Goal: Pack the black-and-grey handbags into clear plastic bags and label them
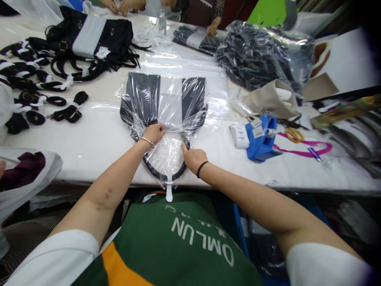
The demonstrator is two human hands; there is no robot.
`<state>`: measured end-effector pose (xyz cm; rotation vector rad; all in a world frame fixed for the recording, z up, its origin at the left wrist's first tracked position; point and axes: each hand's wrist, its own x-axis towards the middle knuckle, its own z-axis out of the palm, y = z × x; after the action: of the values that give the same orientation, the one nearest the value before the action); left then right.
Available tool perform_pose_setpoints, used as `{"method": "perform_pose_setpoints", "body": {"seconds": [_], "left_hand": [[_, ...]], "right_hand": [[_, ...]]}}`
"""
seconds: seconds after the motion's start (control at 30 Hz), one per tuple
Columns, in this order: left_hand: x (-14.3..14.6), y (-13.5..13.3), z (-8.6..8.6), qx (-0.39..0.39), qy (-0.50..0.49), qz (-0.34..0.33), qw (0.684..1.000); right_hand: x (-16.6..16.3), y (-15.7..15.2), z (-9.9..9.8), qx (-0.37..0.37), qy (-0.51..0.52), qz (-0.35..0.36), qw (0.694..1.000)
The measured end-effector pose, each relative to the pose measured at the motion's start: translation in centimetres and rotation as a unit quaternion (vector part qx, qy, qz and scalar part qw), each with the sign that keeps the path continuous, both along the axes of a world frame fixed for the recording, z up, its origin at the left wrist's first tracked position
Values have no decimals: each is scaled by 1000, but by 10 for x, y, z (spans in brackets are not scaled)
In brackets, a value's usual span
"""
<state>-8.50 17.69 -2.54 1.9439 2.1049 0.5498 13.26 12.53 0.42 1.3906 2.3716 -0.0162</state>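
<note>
A black handbag (193,99) with a light grey wrap band (171,101) round its middle lies inside a clear plastic bag (169,149) on the table in front of me. Its black handle (154,169) loops toward the table's front edge, and a white tag strip (169,191) hangs from it there. My left hand (154,134) is closed on the plastic at the handbag's near edge, fingers curled. Beside the right side of the handle, my right hand (194,159) has curled fingers and appears to pinch the plastic; its fingertips are partly hidden.
Flat clear bags (217,79) lie stacked behind the handbag. Another black handbag (119,35) and several bundled black straps (32,63) are at left. A blue tape dispenser (261,137), yellow-handled scissors (294,135) and a beige bag (270,99) sit at right. Co-workers' hands (214,26) show across the table.
</note>
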Motion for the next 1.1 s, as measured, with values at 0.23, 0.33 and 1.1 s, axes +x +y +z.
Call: {"method": "perform_pose_setpoints", "body": {"seconds": [0.23, 0.33, 1.1], "left_hand": [[5, -3, 0, -3, 17, 2, 1000], [8, -7, 0, 10, 32, 7, 999], [10, 12, -22, 7, 89, -36, 995]], "right_hand": [[0, 4, -5, 27, 25, 40, 999], [-3, 12, -6, 109, 63, 127, 984], [15, 137, -121, 147, 339, 424, 826]]}}
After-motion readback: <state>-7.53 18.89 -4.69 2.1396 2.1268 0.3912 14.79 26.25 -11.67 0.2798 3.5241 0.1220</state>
